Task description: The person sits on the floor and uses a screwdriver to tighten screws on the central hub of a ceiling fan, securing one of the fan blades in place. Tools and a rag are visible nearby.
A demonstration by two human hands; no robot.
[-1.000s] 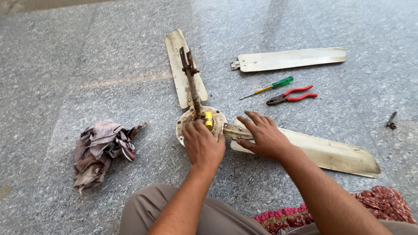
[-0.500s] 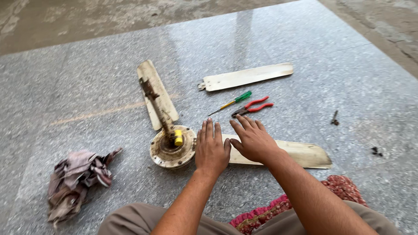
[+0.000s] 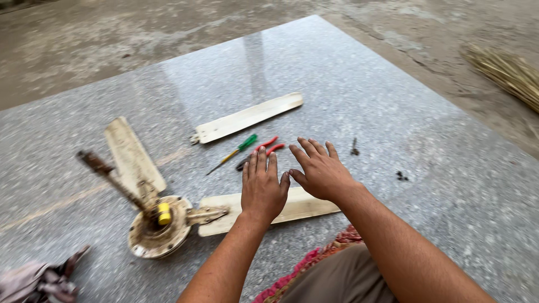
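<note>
Your left hand [image 3: 261,189] and right hand [image 3: 318,168]: both flat, fingers spread, gripping nothing, over the fan blade [image 3: 303,205]. Pliers [image 3: 269,148] and screwdriver [image 3: 233,152] lie just beyond.

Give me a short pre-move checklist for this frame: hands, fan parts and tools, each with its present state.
1. Left hand empty, fingers spread flat above the cream fan blade attached to the hub: ok.
2. Right hand empty and open: ok.
3. Green-handled screwdriver in view just beyond the hands: ok.
4. Red-handled pliers in view, partly hidden by the left fingers: ok.
5. Detached cream fan blade lying apart on the grey granite slab: ok.
6. Round rusty fan hub with yellow part resting steady: cannot tell, picture blurred.
</note>
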